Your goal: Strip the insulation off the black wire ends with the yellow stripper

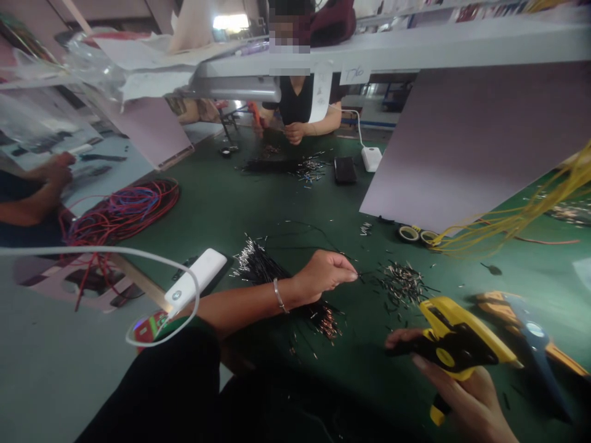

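Note:
My left hand point(325, 274), with a bracelet at the wrist, pinches the end of a thin black wire point(361, 274) above the green table point(207, 209). Beneath that forearm lies a bundle of black wires point(263, 263), with silvery ends at the left and coppery ends point(329, 322) at the lower right. My right hand point(462, 384) is wrapped round a yellow and black wire stripper point(466, 344), whose head points up and left. A pile of small cut pieces point(403, 283) lies between the two hands.
Right of the stripper lies an orange and blue tool point(530, 326). Tape rolls point(409, 233) and yellow wires point(517, 221) sit behind. A white power bank point(196, 280) with its cable is at left, near red wire coils point(124, 209). Across the table, a person's hand point(295, 131) shows beneath a shelf point(392, 52).

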Demonstrator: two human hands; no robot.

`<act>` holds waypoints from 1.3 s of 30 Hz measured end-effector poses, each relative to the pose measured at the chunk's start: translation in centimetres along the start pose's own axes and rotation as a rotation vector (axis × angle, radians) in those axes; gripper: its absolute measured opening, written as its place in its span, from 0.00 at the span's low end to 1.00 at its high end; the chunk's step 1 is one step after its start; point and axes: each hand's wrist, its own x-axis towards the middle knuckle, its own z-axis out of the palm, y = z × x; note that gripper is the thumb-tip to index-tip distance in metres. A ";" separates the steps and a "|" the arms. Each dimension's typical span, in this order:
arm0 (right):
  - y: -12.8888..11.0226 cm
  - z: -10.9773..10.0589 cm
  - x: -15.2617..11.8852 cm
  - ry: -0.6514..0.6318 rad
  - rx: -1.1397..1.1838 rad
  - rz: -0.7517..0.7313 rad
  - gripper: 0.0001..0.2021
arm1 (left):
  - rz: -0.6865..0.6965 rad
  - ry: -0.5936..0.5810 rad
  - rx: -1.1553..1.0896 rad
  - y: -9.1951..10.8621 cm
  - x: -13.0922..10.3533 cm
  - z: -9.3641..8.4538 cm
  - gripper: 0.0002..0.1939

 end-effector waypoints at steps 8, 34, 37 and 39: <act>0.2 0.0 0.1 0.000 -0.004 -0.014 0.11 | 0.022 -0.004 -0.004 -0.5 0.3 -0.1 0.03; 0.4 0.0 0.2 -0.004 0.108 0.012 0.09 | -0.034 -0.040 -0.053 -1.1 0.7 -0.1 0.06; 0.3 0.1 0.2 -0.001 0.111 0.003 0.09 | -0.030 -0.041 -0.055 -1.1 0.7 -0.1 0.05; 0.5 0.1 0.2 0.000 0.108 -0.006 0.10 | -0.032 -0.037 -0.053 -1.1 0.7 -0.1 0.05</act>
